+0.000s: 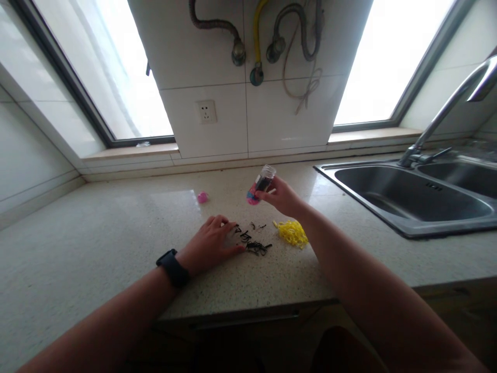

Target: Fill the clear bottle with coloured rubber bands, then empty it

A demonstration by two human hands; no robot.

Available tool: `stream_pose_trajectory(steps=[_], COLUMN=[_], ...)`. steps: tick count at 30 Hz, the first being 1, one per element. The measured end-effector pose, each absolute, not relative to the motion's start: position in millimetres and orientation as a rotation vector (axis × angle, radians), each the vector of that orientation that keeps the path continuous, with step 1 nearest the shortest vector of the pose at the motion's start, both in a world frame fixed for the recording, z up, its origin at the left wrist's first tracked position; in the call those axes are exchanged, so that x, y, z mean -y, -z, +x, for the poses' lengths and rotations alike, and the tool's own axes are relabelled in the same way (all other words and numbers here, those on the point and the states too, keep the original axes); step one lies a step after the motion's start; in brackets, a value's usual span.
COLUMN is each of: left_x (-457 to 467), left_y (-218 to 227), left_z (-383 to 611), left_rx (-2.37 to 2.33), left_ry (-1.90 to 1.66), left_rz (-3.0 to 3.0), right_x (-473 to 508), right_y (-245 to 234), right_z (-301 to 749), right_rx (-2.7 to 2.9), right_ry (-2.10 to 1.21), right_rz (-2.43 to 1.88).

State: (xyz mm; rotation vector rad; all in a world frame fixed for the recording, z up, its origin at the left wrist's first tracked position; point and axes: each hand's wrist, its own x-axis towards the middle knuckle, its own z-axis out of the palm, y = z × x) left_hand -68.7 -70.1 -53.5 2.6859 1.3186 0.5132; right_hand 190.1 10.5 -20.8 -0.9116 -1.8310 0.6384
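My right hand [280,196] is closed around a small clear jar [262,184], held tilted above the counter with its open mouth up. Pink, blue and black contents show through its wall. My left hand [215,238] rests on the counter with fingers apart, thumb and fingertips beside a loose pile of small black bands [258,248]. More black pieces lie scattered close to its fingertips. Under my right forearm sits a heap of yellow bands [292,233], which look like small rubber bands. A pink cap [202,197] lies on the counter beyond my left hand.
The speckled counter [97,248] runs up to a tiled wall with a socket [207,111] and pipe valves. At the right is a steel sink [404,191] with a tall faucet [446,111]. The counter's front edge is close to me.
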Motion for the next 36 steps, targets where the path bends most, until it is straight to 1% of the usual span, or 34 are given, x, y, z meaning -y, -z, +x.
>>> stream_pose_trajectory(steps=[12,22,28,36], left_x=[80,98,101,103], left_y=[42,41,43,43], left_z=[-60,-45,-41,-37], left_rx=[-1.044,-1.290,-1.236,-1.193], left_ry=[-0.444,-0.443,-0.509,-0.509], left_rz=[2.709,2.681,2.682,2.687], right_x=[-17,-17,-15,-14], right_y=[28,26,24,27], right_z=[199,200,199,196], right_rx=[1.850,1.860,1.875,1.898], right_ry=[-0.562,-0.494,-0.483,-0.465], right_rz=[-0.995,-1.024,-1.073,-1.104])
